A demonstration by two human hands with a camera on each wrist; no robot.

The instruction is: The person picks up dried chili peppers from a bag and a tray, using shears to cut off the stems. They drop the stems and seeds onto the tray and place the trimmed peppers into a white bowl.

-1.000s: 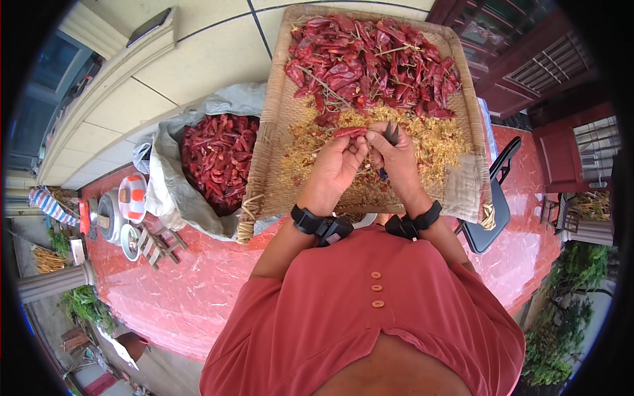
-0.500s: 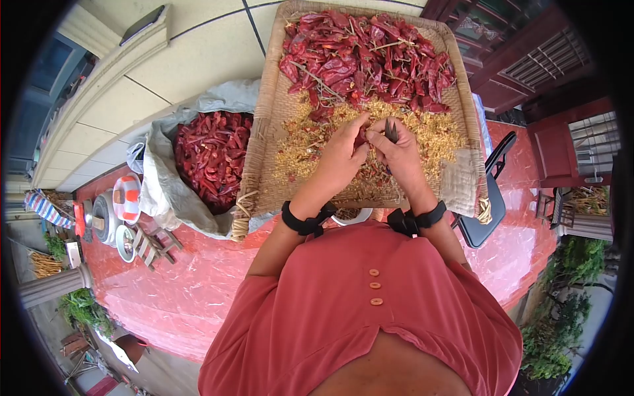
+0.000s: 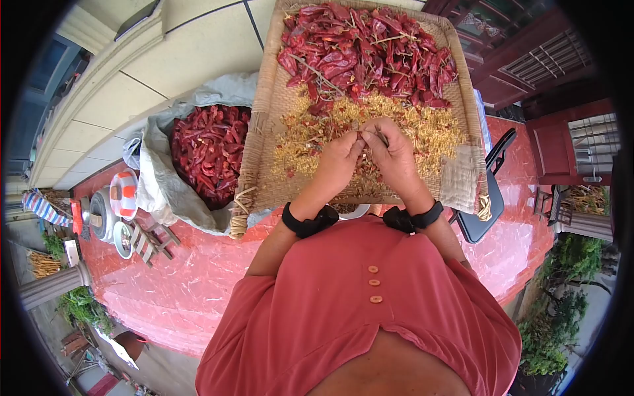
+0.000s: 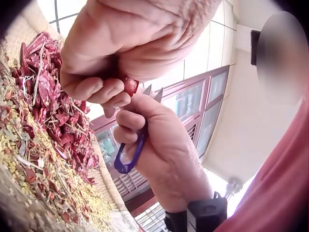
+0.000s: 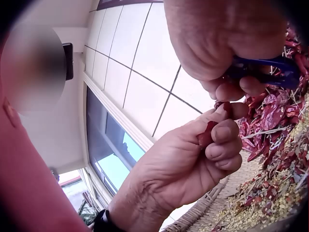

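Over a woven tray (image 3: 259, 125), my two hands meet fingertip to fingertip. The left hand (image 3: 338, 162) grips a dried red chili (image 5: 206, 136) in its curled fingers; a torn red end sticks out in both wrist views. In the right hand (image 3: 395, 155) are scissors with blue handles (image 4: 125, 167), held in the palm with the blades pointing up past the thumb. The right thumb and fingertips pinch at the chili's upper end. Below the hands lies a layer of yellow seeds (image 3: 432, 135) with red bits, and a heap of dried chilies (image 3: 376, 56) covers the tray's far half.
A grey-white sack (image 3: 153, 168) of red chilies (image 3: 210, 155) stands left of the tray. Bowls and a small wooden stool (image 3: 152, 243) are farther left on the red floor. To the right is a dark folding chair (image 3: 481, 218). A pale bowl (image 3: 356, 212) shows below the tray's near edge.
The left hand turned from palm-up, with the chili showing, to knuckles-up with fingers curled round it. The right hand has tilted inward, and the scissor blades show less from above.
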